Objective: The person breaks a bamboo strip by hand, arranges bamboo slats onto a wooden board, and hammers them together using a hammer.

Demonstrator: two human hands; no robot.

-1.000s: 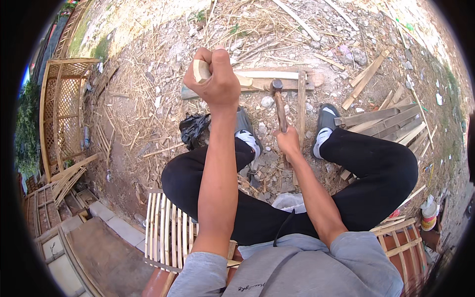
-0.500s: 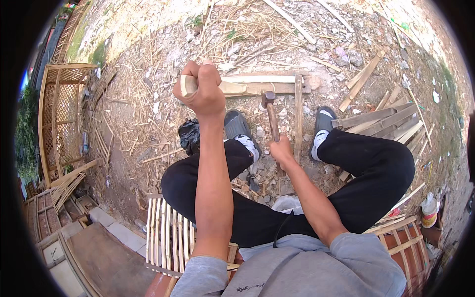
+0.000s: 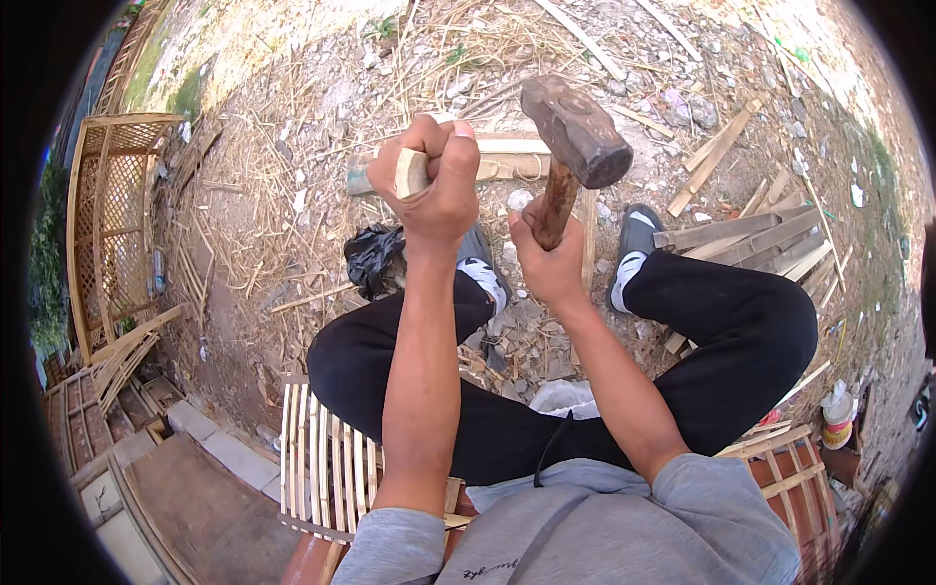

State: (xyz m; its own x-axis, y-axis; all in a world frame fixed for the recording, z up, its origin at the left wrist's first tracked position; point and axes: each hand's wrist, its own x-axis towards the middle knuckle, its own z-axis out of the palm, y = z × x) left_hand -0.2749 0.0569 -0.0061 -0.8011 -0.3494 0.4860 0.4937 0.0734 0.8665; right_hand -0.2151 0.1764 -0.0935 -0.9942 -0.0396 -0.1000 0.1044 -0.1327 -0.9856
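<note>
My left hand (image 3: 434, 185) is closed in a fist around a pale wooden piece (image 3: 411, 174). One blunt end of it shows; the rest is hidden by my fingers, so I cannot tell its kind. In my right hand (image 3: 549, 258) is a hammer (image 3: 577, 132), gripped by its brown wooden handle. Its rusty, heavy steel head is raised, close to the camera and right of my left fist. Beyond and below both hands, a thick wooden block (image 3: 366, 177) lies across the ground, with a pale strip of wood (image 3: 512, 146) along it.
My feet stand either side of the work spot. At right lies a pile of wood offcuts (image 3: 770, 234). A black plastic bag (image 3: 372, 258) sits by my left shoe. Slatted wood panels (image 3: 327, 458) and a lattice frame (image 3: 112, 234) are at left; a white container (image 3: 838, 414) stands far right.
My right hand has lifted the hammer from low over the wooden block up toward the camera. My left fist, still around the wooden piece, has shifted slightly right.
</note>
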